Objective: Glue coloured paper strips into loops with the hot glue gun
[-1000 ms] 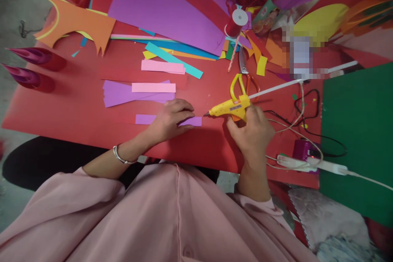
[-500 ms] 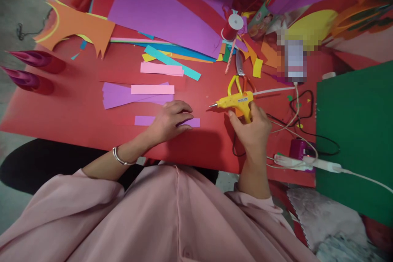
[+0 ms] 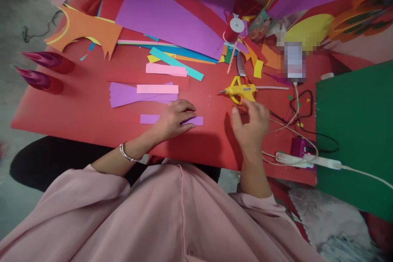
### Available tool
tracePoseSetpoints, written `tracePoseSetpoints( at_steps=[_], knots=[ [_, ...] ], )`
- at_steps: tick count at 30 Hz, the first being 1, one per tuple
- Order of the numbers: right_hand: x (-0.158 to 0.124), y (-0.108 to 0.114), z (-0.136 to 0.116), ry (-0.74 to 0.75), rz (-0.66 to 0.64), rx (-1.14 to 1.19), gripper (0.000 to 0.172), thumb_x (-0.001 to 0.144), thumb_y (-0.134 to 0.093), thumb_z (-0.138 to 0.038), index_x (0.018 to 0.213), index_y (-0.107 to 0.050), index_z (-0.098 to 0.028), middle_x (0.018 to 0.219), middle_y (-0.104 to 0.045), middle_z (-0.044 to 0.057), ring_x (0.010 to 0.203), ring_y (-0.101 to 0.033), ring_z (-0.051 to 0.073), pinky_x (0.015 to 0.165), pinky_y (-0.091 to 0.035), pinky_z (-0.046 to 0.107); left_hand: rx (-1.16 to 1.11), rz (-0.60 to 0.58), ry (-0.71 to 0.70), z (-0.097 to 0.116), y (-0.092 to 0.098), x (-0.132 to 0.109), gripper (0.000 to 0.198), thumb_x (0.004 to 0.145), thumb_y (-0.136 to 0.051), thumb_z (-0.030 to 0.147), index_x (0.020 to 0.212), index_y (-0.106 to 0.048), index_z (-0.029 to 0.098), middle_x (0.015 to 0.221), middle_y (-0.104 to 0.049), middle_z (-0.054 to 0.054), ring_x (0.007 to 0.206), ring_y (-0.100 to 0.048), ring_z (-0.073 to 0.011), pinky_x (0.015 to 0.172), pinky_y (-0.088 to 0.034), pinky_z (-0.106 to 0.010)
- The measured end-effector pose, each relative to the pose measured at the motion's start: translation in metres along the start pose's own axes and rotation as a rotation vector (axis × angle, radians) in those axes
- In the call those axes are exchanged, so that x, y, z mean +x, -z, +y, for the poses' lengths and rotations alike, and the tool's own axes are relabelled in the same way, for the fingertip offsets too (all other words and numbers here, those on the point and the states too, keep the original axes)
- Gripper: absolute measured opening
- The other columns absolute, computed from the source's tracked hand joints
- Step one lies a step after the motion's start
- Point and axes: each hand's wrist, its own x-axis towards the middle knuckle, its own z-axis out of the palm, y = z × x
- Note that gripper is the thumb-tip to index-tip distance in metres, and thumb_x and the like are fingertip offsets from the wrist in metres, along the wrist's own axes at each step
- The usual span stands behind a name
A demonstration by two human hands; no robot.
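My left hand (image 3: 176, 119) lies over a short purple strip (image 3: 149, 119) near the table's front edge, its fingers apart and pointing right. My right hand (image 3: 251, 125), fingers spread and nothing in them, is just below a yellow glue gun (image 3: 241, 90). The glue gun lies on yellow-handled scissors (image 3: 240, 65), nozzle to the left, a white stick out of its back. Beyond my left hand, a pink strip (image 3: 157, 89) rests across fanned purple strips (image 3: 123, 95). More pink strips (image 3: 166, 69) and a turquoise strip (image 3: 176, 63) lie farther back.
Large purple sheets (image 3: 172, 12) cover the back of the red table (image 3: 101, 118). Two rolled purple cones (image 3: 39, 80) stand at left. A thread spool (image 3: 235, 28), a phone (image 3: 294, 59), cables and a power strip (image 3: 288, 158) are at right, beside a green surface (image 3: 356, 131).
My right hand has let go of the glue gun, which now lies on the scissors, and has drawn back slightly. The view has shifted a little, and my left hand stays over the purple strip.
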Motion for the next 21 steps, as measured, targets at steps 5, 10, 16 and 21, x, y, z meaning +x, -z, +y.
tracePoseSetpoints(
  at_steps=[5,10,16,21],
  knots=[
    [-0.032,-0.011,-0.043,-0.007,-0.382,0.603,0.057,0.093,-0.054,-0.018,0.15,-0.057,-0.025,0.132,-0.076,0.012,0.114,-0.076,0.021,0.082,-0.066,0.034,0.019,-0.04,0.031,0.003,0.003,0.002,0.024,0.098,-0.076,0.044,0.107,-0.081,0.022,0.119,-0.078,-0.012,0.117,-0.07,-0.0296,0.099,-0.054,-0.048],
    [-0.033,-0.015,-0.054,0.077,-0.195,0.495,0.044,0.098,-0.054,-0.019,0.141,-0.066,-0.023,0.12,-0.076,0.011,0.107,-0.074,0.021,0.081,-0.063,0.034,-0.013,-0.025,0.033,0.004,0.002,0.002,0.029,0.1,-0.072,0.05,0.106,-0.081,0.022,0.119,-0.077,-0.013,0.115,-0.07,-0.0293,0.099,-0.054,-0.05],
    [-0.043,-0.016,-0.052,0.346,-0.183,0.108,0.028,0.099,-0.061,-0.023,0.114,-0.084,-0.023,0.079,-0.066,0.004,0.077,-0.056,0.019,0.072,-0.046,0.034,-0.002,-0.015,0.014,0.004,0.002,0.001,0.027,0.1,-0.074,0.046,0.107,-0.081,0.021,0.119,-0.077,-0.014,0.114,-0.07,-0.0291,0.099,-0.054,-0.049],
    [-0.051,-0.02,-0.053,0.352,-0.228,0.046,0.032,0.1,-0.058,-0.02,0.119,-0.084,-0.023,0.077,-0.065,0.004,0.078,-0.05,0.019,0.068,-0.038,0.033,0.019,-0.02,0.02,0.004,0.001,0.001,0.025,0.099,-0.074,0.044,0.108,-0.082,0.022,0.12,-0.076,-0.013,0.114,-0.069,-0.0294,0.098,-0.053,-0.049]
  ],
)
